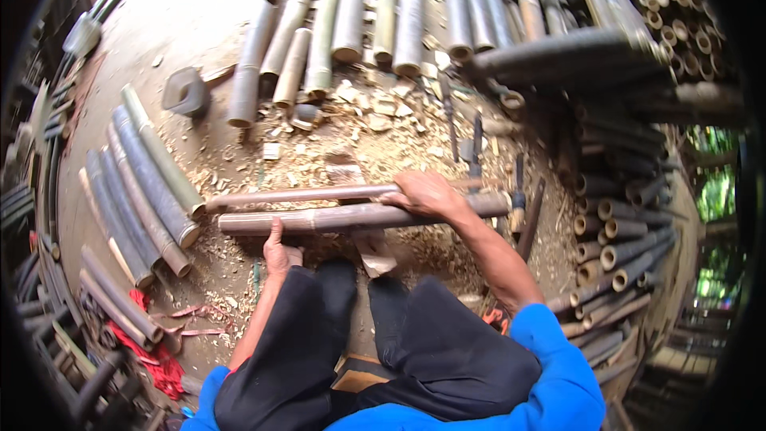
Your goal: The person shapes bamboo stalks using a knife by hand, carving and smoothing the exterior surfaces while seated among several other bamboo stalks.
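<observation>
A thick brown-grey bamboo pole [343, 218] lies crosswise in front of my knees, over a wooden block [375, 255] on the ground. My right hand [427, 194] is closed over the pole toward its right end, fingers curled across the top. Under the left end, my left hand [281, 254] grips with its thumb up against the near side; its other fingers are partly hidden. Just beyond and alongside runs a thinner brown pole [307, 194], its right part passing behind my right hand. Whether that hand also touches the thinner pole, I cannot tell.
Wood chips [375, 112] cover the ground ahead. Long bamboo poles [351, 12] lie beyond, with more bamboo lengths [152, 175] at left and a bamboo stack [622, 247] at right. Long dark tools [476, 144] lie right of centre. A dark plastic container [186, 92] and red cloth [159, 363] are at left.
</observation>
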{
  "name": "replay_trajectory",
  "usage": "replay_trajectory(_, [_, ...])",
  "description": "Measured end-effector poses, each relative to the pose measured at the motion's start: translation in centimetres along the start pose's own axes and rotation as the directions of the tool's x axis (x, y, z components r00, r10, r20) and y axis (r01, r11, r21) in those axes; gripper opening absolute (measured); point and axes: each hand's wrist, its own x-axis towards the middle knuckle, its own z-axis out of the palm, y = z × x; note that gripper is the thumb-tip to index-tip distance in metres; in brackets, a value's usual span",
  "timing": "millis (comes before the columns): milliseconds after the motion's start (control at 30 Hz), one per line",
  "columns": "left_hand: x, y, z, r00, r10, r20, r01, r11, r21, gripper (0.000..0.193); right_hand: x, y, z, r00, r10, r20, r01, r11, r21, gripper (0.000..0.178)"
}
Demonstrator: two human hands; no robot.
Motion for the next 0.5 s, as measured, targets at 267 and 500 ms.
replay_trajectory(267, [-1.3,0.4,1.1,0.998,0.054,0.023,-0.051,0.993,-0.11,0.049,3.4,4.2,-4.3,0.808,0.193,-0.557,-0.084,0.973,0.216,0.06])
replay_trajectory(500, [-0.8,-1.2,1.7,1.0,0.025,0.014,-0.024,0.996,-0.083,0.045,10.7,15.0,-8.6,0.571,0.784,-0.241,-0.317,0.482,0.817,0.073])
